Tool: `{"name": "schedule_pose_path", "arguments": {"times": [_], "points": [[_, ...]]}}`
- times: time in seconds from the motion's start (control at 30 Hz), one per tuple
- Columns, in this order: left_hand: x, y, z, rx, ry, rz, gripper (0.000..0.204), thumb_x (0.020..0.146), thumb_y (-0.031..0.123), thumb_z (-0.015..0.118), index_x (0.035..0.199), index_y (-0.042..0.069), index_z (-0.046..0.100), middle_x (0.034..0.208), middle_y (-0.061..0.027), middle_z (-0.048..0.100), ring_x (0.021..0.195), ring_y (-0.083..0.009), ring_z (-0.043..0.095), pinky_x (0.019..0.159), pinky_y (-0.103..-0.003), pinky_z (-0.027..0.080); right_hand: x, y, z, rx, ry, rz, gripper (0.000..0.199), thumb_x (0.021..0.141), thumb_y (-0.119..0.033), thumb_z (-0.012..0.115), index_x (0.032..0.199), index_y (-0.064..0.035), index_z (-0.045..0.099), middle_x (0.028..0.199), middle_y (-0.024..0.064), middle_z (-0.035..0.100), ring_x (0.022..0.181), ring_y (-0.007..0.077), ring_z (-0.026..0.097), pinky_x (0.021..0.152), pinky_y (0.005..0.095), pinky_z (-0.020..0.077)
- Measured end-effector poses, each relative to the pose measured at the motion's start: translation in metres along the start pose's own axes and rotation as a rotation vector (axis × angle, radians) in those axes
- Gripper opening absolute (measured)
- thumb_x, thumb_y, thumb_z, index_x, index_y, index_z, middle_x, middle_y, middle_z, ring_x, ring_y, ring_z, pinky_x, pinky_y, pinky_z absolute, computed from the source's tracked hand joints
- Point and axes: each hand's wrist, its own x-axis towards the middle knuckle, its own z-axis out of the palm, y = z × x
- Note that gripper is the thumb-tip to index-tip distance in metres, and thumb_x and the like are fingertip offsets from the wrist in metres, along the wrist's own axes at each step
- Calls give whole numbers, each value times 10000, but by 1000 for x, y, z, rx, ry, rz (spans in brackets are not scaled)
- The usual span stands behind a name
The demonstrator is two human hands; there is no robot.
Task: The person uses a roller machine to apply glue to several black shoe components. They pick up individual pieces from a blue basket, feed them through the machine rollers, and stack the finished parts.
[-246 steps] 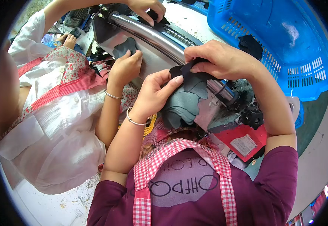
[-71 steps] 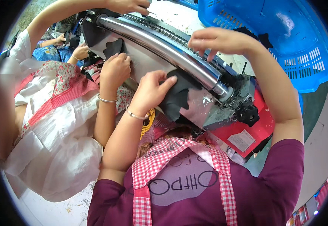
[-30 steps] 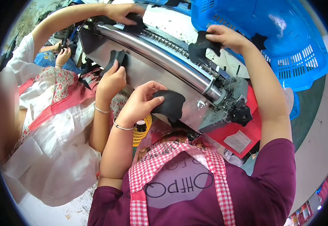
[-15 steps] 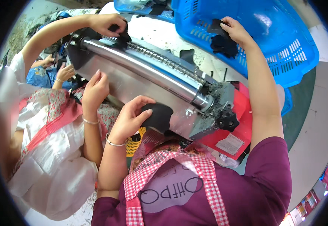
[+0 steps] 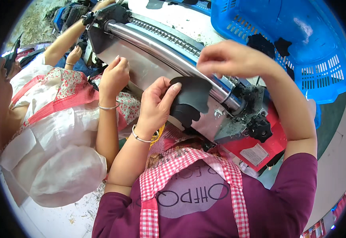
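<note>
My left hand [image 5: 157, 105] pinches a thin black sheet piece [image 5: 193, 93] with a curved edge. Below it hangs a second dark piece [image 5: 185, 113], partly hidden behind the first. Both are in front of a metal machine's sloping plate [image 5: 151, 65]. My right hand [image 5: 234, 59] hovers over the machine's shiny roller [image 5: 157, 45], close to the held sheet. Its fingers bend downward and are blurred, and I see nothing in them.
A blue plastic basket [image 5: 331, 35] at the far right holds dark pieces [image 5: 283, 47]. Debris coats the machine's right end, near a black knob [image 5: 259, 129] and red housing [image 5: 274, 115]. At left, a co-worker's hand [image 5: 115, 75] is beside the plate.
My right hand has come from the basket to the roller and no longer shows the black piece. My left hand has risen with its dark pieces. The co-worker's far hand has left the roller.
</note>
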Motion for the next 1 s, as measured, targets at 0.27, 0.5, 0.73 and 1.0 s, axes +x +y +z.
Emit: {"name": "schedule_pose_path", "arguments": {"times": [0.27, 0.5, 0.73, 1.0], "points": [[-10, 1, -2, -12, -258, -93, 313, 986, 225, 679, 769, 17, 596, 648, 44, 508, 642, -26, 435, 537, -242, 379, -2, 12, 17, -295, 83, -265, 211, 947, -194, 656, 924, 15, 639, 719, 126, 626, 672, 248, 593, 658, 360, 487], [-4, -24, -6, 445, -55, -126, 398, 951, 324, 697, 757, -22, 655, 571, -29, 550, 561, -69, 490, 524, -294, 416, 6, 44, 16, 46, -31, 43, 404, 1067, -409, 493, 1167, -35, 608, 1022, 72, 615, 935, 154, 598, 753, 331, 558], [-12, -16, -4, -16, -115, -274, 303, 941, 243, 720, 841, -40, 682, 643, -9, 633, 601, -49, 520, 535, -273, 425, 8, 44, 22, 22, 15, 314, 410, 1051, -417, 529, 1094, -21, 628, 939, 56, 626, 812, 112, 590, 666, 299, 523], [-10, -39, -15, 270, -187, -219, 259, 914, 153, 712, 773, -14, 574, 603, 39, 478, 586, -31, 383, 495, -264, 326, 2, 39, 17, 152, 0, 160, 344, 995, -332, 632, 1067, 2, 677, 840, 56, 648, 762, 109, 603, 671, 284, 549]]}}
